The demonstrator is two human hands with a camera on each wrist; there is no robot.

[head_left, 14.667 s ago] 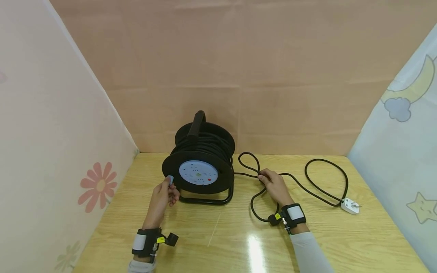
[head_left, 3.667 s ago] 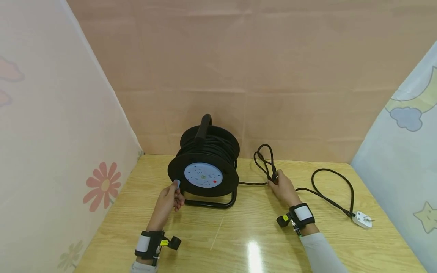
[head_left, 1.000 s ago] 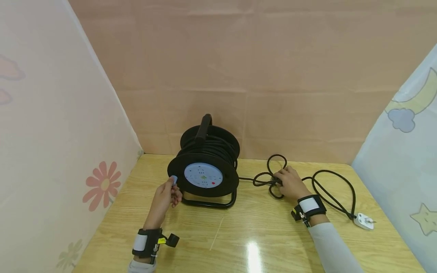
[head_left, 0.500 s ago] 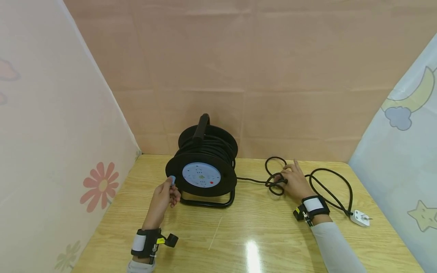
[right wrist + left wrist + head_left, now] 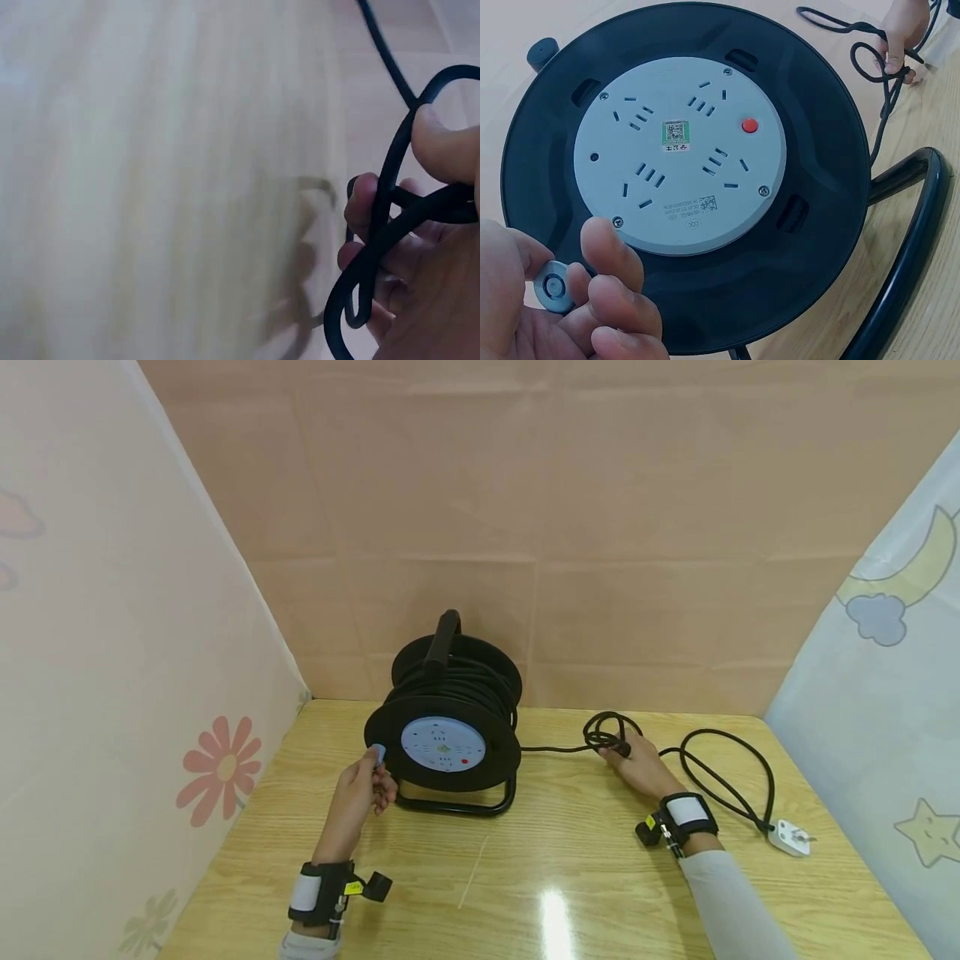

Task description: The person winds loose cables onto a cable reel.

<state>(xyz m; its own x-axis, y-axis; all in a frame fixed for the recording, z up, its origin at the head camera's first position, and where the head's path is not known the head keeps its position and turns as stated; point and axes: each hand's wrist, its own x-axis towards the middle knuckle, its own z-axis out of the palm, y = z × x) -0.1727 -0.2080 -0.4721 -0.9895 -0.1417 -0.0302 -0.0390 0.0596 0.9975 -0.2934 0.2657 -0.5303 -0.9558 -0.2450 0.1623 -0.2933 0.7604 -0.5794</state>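
Cable (image 5: 409,217) runs from the black reel (image 5: 450,708) rightward along the table (image 5: 570,852) to the right hand (image 5: 640,766). Compared with half a second earlier, its loops are gathered more compactly; thumb and fingers are clamped on them, hiding part. The left hand (image 5: 356,793), unchanged, pinches the grey knob (image 5: 553,286) and overlaps the reel's lower-left edge. The white plug (image 5: 790,837) lies at far right. Socket panel (image 5: 679,180): QR label (image 5: 676,135); "CQC" legible, remaining print too small.
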